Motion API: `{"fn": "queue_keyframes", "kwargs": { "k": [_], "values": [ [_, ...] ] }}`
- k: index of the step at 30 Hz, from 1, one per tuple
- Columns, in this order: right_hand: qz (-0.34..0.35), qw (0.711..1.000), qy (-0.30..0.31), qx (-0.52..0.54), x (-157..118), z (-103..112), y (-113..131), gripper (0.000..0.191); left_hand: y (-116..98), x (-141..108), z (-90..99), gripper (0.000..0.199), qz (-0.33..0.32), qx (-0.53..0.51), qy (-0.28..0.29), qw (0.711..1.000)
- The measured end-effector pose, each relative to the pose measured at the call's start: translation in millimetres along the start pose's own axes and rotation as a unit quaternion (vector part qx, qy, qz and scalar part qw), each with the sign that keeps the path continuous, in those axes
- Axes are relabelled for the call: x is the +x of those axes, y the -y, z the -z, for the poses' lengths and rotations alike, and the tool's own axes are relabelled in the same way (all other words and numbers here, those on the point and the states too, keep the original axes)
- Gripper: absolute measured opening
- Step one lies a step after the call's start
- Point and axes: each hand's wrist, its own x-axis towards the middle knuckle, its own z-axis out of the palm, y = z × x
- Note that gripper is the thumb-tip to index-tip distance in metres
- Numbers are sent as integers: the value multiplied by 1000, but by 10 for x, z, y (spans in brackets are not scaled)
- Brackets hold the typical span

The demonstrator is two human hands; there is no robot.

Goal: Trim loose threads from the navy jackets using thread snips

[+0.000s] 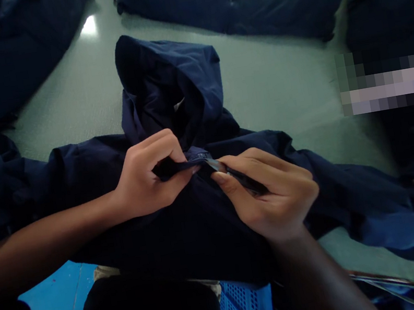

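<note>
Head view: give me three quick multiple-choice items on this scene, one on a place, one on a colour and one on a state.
1. Where is the hood of the navy garment relative to the left hand and right hand?
A. Beyond both hands
B. Under the right hand
C. Hanging from the left wrist

2. What colour is the perforated crate at the bottom of the view?
A. Red
B. Blue
C. White

3. What state is the dark strip in?
A. Lying loose, away from the hands
B. Dropped inside the crate
C. Held by both hands

Answers:
1. A, the hood rises farther from the camera than both hands.
2. B, its perforated wall shows blue.
3. C, both hands hold it together at the middle of the view.
</note>
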Motion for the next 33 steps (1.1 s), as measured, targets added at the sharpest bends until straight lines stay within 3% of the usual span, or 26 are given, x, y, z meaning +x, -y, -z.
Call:
{"fn": "queue_keyframes", "kwargs": {
  "k": [33],
  "values": [
    [47, 999, -8, -24, -4, -12, -39, 15, 9, 2, 2, 33, 26, -24, 6, 999]
  ]
}}
